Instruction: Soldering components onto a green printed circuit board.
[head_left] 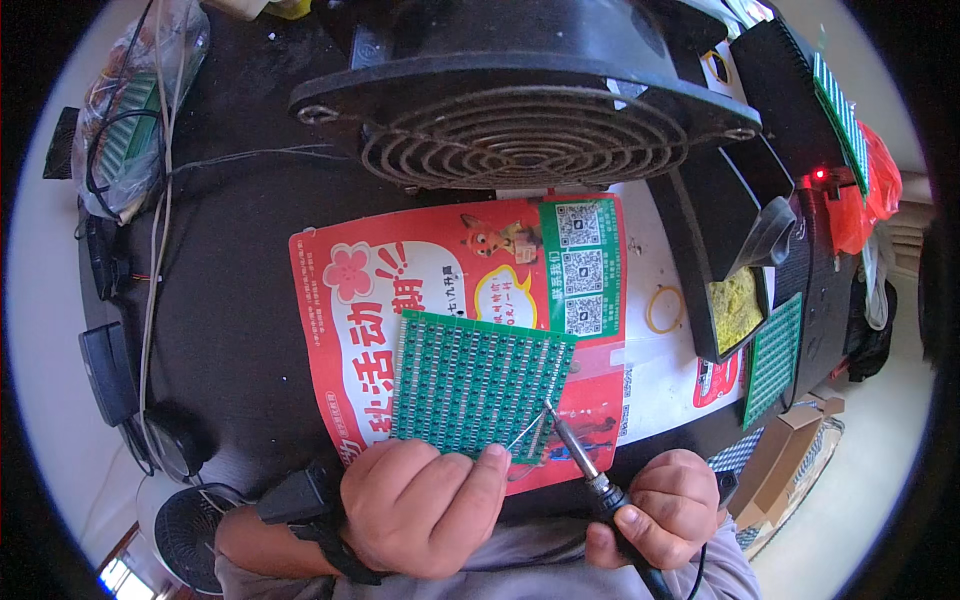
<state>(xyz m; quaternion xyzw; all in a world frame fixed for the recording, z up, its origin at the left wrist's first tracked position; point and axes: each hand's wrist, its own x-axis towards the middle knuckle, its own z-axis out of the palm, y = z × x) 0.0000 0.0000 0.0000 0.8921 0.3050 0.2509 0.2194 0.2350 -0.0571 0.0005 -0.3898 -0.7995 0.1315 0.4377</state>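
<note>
A green circuit board (470, 385) with rows of small parts lies on a red and white printed sheet. My left hand (425, 505) is closed at the board's near edge, its knuckles against that edge. From between its thumb and finger a thin silvery solder wire (525, 431) runs up to the right side of the board. A soldering iron (580, 447) is gripped in my right hand (665, 512), fingers wrapped round the dark handle. The iron's tip meets the wire's end at the board's right-hand rows.
Beyond the printed sheet (330, 300) stands a big black fan (530, 130) with a round grille. To the right are a black holder with a yellow sponge (736, 310) and another green board (773, 365). Cables (160, 250) and a plastic bag (140, 110) lie left.
</note>
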